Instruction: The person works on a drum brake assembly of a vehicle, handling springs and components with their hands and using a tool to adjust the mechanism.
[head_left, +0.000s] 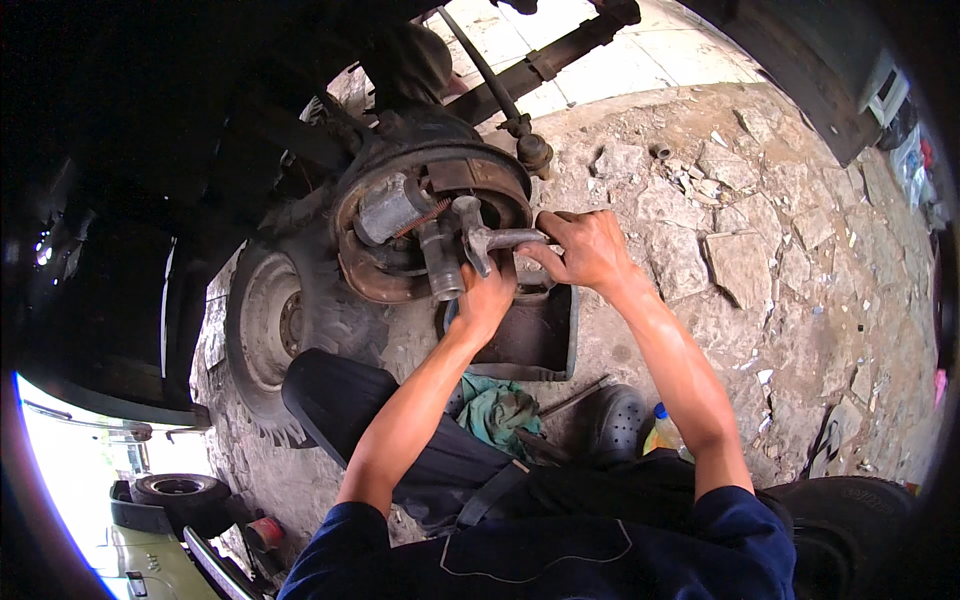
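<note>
In my right hand [585, 250] is the handle of a steel hammer [474, 228], fingers and thumb closed round it. The hammer head lies in front of an open wheel brake assembly [365, 262], which is rusty with a curved brake shoe [470, 177] and a coil spring [425, 217]. My left hand [487, 297] reaches in just below the hammer head, beside the bare metal axle spindle [440, 262]. Its fingers are curled and partly hidden, and what they grip cannot be made out. A grey metal cylinder [393, 210] sits left of the spring.
Under the brake stands an open dark pan [530, 335]. A green rag [500, 408] and a metal bar [575, 397] lie near my shoe [618, 420]. A tyred wheel [270, 320] is at left. Broken stone slabs [740, 265] cover the ground at right; a steering rod joint [534, 150] hangs above.
</note>
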